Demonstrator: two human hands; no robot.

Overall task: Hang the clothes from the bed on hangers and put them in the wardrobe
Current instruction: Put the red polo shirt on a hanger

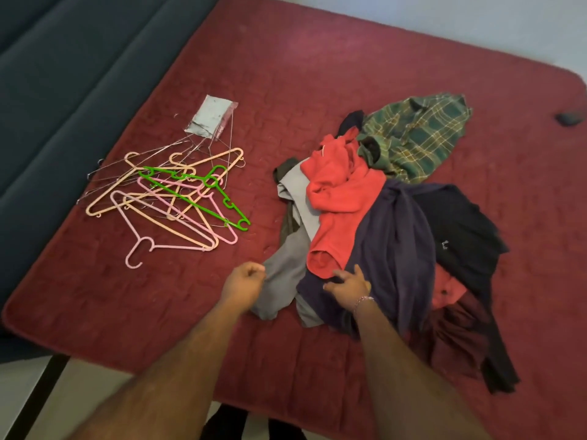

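L hand (246,279) fisted on grey garment (279,281), R hand (347,282) clawed

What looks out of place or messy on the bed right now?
The hangers lie in a tangled heap, plastic ones crossed over thin wire ones, so one may not lift free alone. A crumpled clear packet sits at the heap's far edge. The clothes pile is jumbled, as expected.

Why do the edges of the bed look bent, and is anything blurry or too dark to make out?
Head view: the wide-angle lens bows the red quilted bed cover at its edges; light is soft and even, without glare; the closed left hand at the grey garment looks slightly smeared; folds in the black garment are too dark to read; the thin wire hangers barely show.
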